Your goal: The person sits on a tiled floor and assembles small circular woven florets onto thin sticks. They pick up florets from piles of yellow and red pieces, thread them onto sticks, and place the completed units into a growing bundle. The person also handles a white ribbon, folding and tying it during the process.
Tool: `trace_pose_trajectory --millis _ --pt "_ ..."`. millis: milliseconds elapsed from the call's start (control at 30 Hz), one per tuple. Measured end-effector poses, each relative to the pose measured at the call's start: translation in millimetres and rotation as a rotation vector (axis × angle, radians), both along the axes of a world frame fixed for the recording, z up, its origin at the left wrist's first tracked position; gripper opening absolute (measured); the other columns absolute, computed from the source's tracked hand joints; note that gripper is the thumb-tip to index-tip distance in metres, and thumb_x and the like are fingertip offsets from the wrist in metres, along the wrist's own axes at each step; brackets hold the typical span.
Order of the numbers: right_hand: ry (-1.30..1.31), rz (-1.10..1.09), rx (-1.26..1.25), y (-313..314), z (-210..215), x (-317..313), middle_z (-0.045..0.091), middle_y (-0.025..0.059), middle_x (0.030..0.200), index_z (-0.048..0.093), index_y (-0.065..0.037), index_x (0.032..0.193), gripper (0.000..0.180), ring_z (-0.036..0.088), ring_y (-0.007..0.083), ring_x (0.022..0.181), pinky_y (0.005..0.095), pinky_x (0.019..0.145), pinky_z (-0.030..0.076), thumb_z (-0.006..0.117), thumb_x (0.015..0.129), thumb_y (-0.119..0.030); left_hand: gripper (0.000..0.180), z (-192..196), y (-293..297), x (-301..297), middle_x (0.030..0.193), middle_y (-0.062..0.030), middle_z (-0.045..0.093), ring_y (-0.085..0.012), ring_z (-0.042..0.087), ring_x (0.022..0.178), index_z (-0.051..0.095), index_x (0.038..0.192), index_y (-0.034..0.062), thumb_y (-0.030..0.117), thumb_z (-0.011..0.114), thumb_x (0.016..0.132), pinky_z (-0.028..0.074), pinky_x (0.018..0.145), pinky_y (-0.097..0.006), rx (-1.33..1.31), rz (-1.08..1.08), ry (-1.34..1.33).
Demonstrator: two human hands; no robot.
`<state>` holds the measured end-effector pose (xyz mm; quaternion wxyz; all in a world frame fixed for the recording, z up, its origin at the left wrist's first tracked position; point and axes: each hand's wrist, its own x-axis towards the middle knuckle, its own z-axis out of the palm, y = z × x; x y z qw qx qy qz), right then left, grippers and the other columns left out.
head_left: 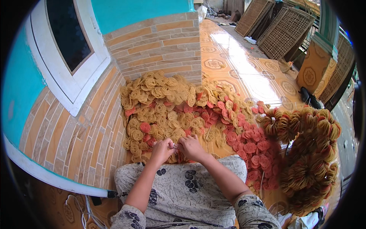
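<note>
Between pinched fingers (pixel 169 144), something pale (pixel 175 145)

1. Tiled floor (pixel 217 47): orange, patterned and glossy, it extended well beyond the grip of the left hand (pixel 162 150) and right hand (pixel 191 148).
2. Tan rosettes (pixel 160 89): heaped just beyond the grip, with red ones intermixed.
3. Red rosettes (pixel 253 147): massed right of the grip.
4. White cables (pixel 85 217): lay left of and behind it.

The wall (pixel 143 9) is bright blue-green on top, with tan and orange bricks (pixel 160 49) below, and a white frame (pixel 72 89) goes around a dark window (pixel 68 34). Bright light (pixel 244 57) shines on the orange patterned floor (pixel 212 53). Big woven panels (pixel 286 32) lean at the back, near a tiled post (pixel 310 76).
</note>
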<state>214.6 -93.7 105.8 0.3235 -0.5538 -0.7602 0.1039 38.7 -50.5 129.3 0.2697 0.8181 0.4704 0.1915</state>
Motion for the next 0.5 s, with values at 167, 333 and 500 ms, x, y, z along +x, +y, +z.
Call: trace_pose_trajectory --millis 167,333,500 --pt "0.01 -0.022 0.069 0 1 1 0.063 0.0099 0.079 0.058 -0.007 0.086 0.021 0.058 0.0286 0.083 0.0412 0.08 0.037 0.059 0.089 -0.028 0.02 -3 2 -1 0.082 -0.0013 0.071 -0.0244 0.062 0.082 0.071 0.09 0.0155 0.029 0.075 0.076 0.04 0.085 -0.04 -0.054 0.002 0.035" --pt "-0.001 0.005 0.105 0 2 -2 0.063 0.0099 0.081 0.059 -0.007 0.085 0.022 0.058 0.0281 0.083 0.0403 0.082 0.036 0.059 0.089 -0.029 0.021 -1 -2 -2 0.081 -0.0039 0.071 -0.0247 0.061 0.084 0.072 0.091 0.0154 0.032 0.073 0.078 0.04 0.086 -0.042 0.099 -0.03 0.143" --pt "0.288 -0.001 -0.092 8 -5 -4 0.065 0.0121 0.085 0.062 -0.006 0.094 0.023 0.061 0.0307 0.086 0.0426 0.08 0.041 0.06 0.089 -0.029 0.022 -14 4 -6 0.075 -0.0101 0.067 -0.0252 0.061 0.072 0.069 0.088 0.0095 0.029 0.074 0.078 0.044 0.078 -0.04 -0.025 -0.001 -0.041"
